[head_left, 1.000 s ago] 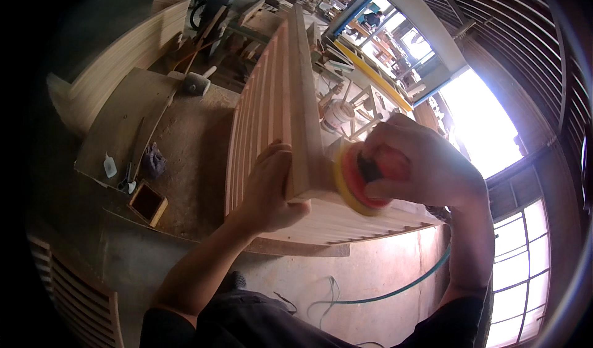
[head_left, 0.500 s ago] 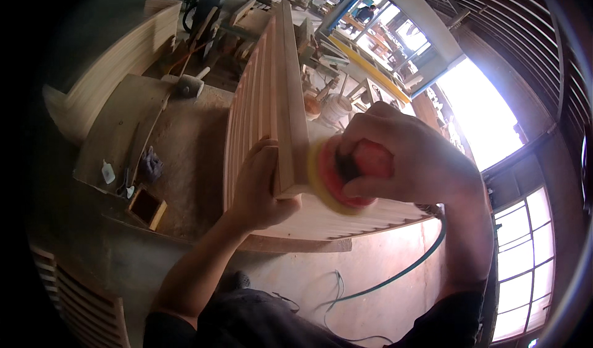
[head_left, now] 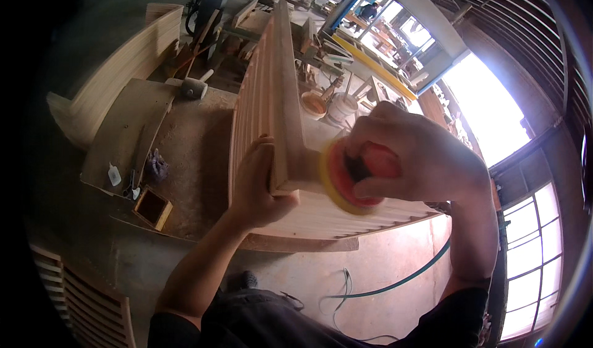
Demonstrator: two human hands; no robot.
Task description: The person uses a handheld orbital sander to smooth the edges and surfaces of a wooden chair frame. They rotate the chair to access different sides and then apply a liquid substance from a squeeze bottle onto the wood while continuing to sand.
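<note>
A pale wooden slatted piece (head_left: 289, 101) stands on edge on the bench in front of me, one framed corner toward me. My left hand (head_left: 262, 184) grips that near corner, fingers on the slatted side and thumb over the front end. Wrapped over the top of a red and yellow round sander (head_left: 346, 178), my right hand (head_left: 417, 153) holds it against the wood just right of the corner. The sander's pad is smeared by motion. A green hose (head_left: 414, 277) runs below my right forearm to the floor.
On the left of the bench (head_left: 191, 144) lie a mallet (head_left: 194, 88), a small white bottle (head_left: 114, 175), a crumpled cloth (head_left: 157, 165) and a small wooden box (head_left: 152, 207). Beyond the piece stand tubs (head_left: 341, 107). Curved wooden parts (head_left: 123, 63) are stacked far left; a slatted piece (head_left: 86, 298) is lower left.
The sander and my right hand have shifted a little to the right, away from the corner. My left hand keeps its hold. The whole view has shifted slightly.
</note>
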